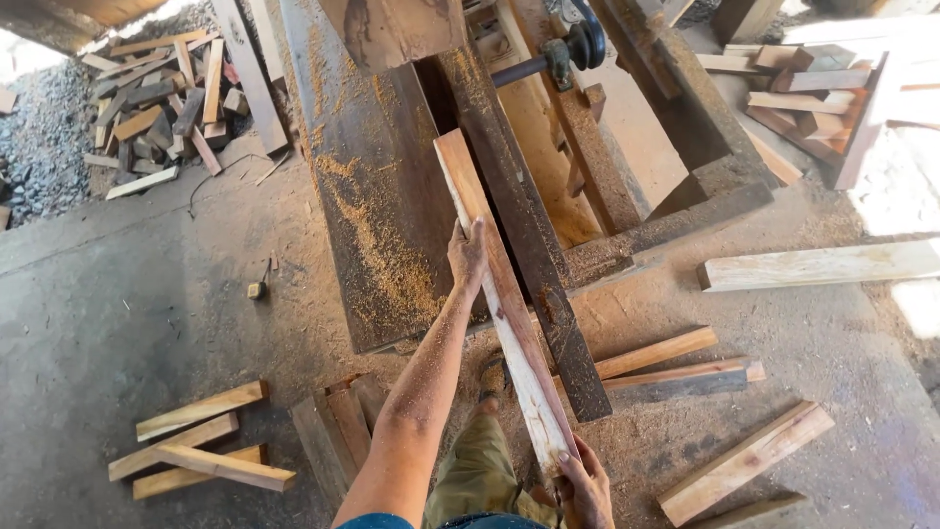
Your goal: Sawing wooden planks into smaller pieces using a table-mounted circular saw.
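A long pale wooden plank [494, 284] lies lengthwise along the slot of a dark, sawdust-covered saw table [377, 206], its far end up on the table and its near end by my body. My left hand [467, 257] grips the plank's left edge about halfway along, arm stretched forward. My right hand [585, 487] holds the plank's near end from below and the side. A dark board [548, 294] runs beside the plank on its right.
Short wood offcuts lie on the concrete floor at the lower left [201, 441], by my feet [338, 431] and at the right [744, 460]. A scrap pile [166, 108] sits far left. A longer board [822, 264] lies at right. A motor shaft and pulley [573, 49] sit behind the table.
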